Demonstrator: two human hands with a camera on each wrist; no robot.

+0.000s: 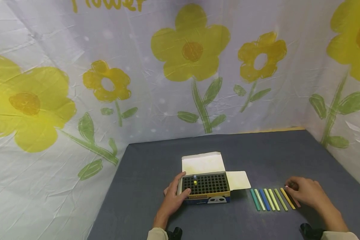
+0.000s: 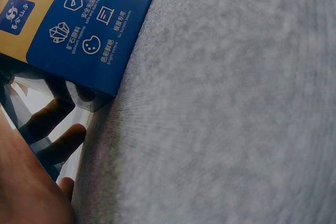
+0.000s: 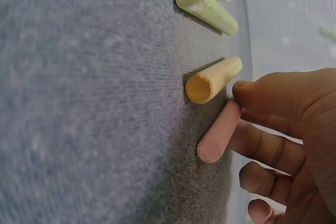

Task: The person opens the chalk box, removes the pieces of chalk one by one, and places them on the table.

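Observation:
A blue-and-yellow chalk box point(image 1: 202, 200) lies on the table with its lid point(image 1: 202, 163) folded back and a side flap out to the right. My left hand point(image 1: 172, 200) grips its left end, thumb over the front edge. In the black holed insert point(image 1: 214, 183) stand a blue chalk point(image 1: 194, 177) and a yellow chalk point(image 1: 195, 183). My right hand point(image 1: 310, 191) pinches a pink chalk point(image 3: 219, 134) between thumb and finger at the right end of a chalk row. Beside it lies an orange-yellow chalk point(image 3: 212, 82).
Several chalks lie side by side right of the box, among them a teal chalk point(image 1: 255, 200) and a blue chalk point(image 1: 264, 200). A dark grey cloth covers the table point(image 1: 156, 160). Behind it hangs a flower-printed curtain point(image 1: 156, 100).

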